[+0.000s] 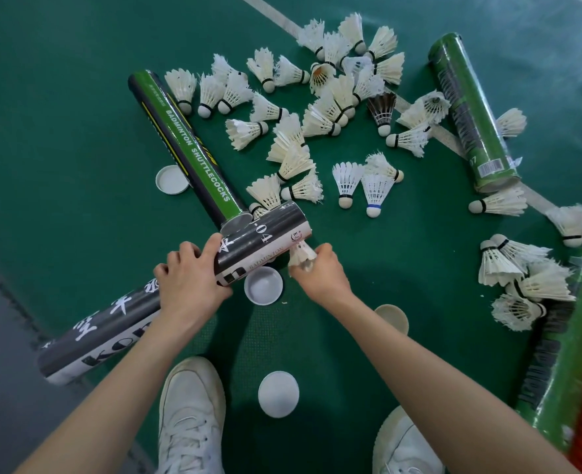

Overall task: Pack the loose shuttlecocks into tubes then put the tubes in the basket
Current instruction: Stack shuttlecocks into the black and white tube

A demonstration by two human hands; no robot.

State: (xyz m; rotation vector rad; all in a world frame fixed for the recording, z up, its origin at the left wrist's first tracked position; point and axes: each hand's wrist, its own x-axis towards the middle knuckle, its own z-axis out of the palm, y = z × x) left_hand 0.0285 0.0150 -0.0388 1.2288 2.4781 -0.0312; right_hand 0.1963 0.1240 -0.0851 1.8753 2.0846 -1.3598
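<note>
Left hand (pixel 188 278): grip wrapped round the middle of the black-and-white tube (pixel 262 234). The tube is held at a slant above the green court floor (pixel 60 148), open end pointing up-right.

Right hand (pixel 320 271): grip pinching one white shuttlecock (pixel 302 256) right at the tube's mouth. Cannot tell whether it is partly inside.

Loose shuttlecocks (pixel 327 107) lie scattered on the floor beyond the tube, among them one dark-feathered shuttlecock (pixel 382 111).

A green tube (pixel 183 142) lies left of the pile, a second green tube (pixel 467 111) right of it.

White caps on the floor: one (pixel 171 179) beside the left green tube, one (pixel 263 284) between the hands, one (pixel 278 394) between the white shoes (pixel 190 415).
</note>
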